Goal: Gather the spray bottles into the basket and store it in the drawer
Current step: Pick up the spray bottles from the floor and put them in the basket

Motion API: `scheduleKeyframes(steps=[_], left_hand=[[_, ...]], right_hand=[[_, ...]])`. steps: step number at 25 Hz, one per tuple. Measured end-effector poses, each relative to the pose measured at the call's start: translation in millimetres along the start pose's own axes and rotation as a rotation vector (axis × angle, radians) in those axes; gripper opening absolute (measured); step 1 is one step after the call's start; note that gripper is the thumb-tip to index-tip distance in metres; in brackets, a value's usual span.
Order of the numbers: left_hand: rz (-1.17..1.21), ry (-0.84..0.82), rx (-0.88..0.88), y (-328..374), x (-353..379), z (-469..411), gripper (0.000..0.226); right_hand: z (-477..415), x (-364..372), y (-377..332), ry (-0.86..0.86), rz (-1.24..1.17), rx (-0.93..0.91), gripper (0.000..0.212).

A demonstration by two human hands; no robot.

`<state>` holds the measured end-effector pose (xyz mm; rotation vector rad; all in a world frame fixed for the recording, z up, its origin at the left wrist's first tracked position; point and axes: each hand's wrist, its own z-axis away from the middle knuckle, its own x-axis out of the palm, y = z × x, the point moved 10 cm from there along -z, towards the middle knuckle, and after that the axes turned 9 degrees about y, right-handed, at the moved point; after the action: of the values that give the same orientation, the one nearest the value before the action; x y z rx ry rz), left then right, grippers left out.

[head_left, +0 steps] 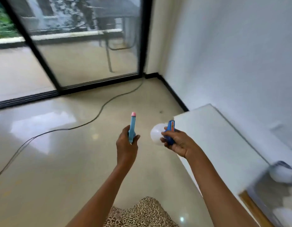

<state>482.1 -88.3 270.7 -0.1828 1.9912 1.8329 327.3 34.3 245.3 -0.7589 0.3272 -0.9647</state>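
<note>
My left hand (pixel 126 145) is closed around a light blue spray head with a pink nozzle tip (pixel 131 124), which points away from me over the floor. My right hand (pixel 177 142) grips the dark blue trigger head of a translucent white spray bottle (pixel 156 134), whose round body points left. Both are held in the air, a short gap apart, just left of a white cabinet top (pixel 215 136). A blurred clear basket (pixel 273 194) sits at the lower right, with another white bottle (pixel 281 173) at its top.
A black cable (pixel 99 114) snakes across the glossy beige floor. Black-framed sliding glass doors (pixel 86 46) stand ahead, and a white wall (pixel 232 54) runs along the right. Leopard-print cloth (pixel 142 213) shows at the bottom edge.
</note>
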Motion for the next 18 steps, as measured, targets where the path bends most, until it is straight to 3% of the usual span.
scheduleKeyframes(steps=[2, 8, 18], left_hand=[[0.034, -0.113, 0.059, 38.9, 52.5, 14.4, 0.037], [0.084, -0.398, 0.178, 119.1, 174.3, 61.0, 0.036], [0.026, -0.83, 0.335, 196.2, 348.7, 118.3, 0.029]], right_hand=[[4.3, -72.2, -24.5, 0.128, -0.067, -0.073, 0.027], [14.6, -227.7, -46.4, 0.474, 0.066, -0.188, 0.043], [25.9, -402.2, -24.8, 0.928, 0.165, -0.133, 0.026]])
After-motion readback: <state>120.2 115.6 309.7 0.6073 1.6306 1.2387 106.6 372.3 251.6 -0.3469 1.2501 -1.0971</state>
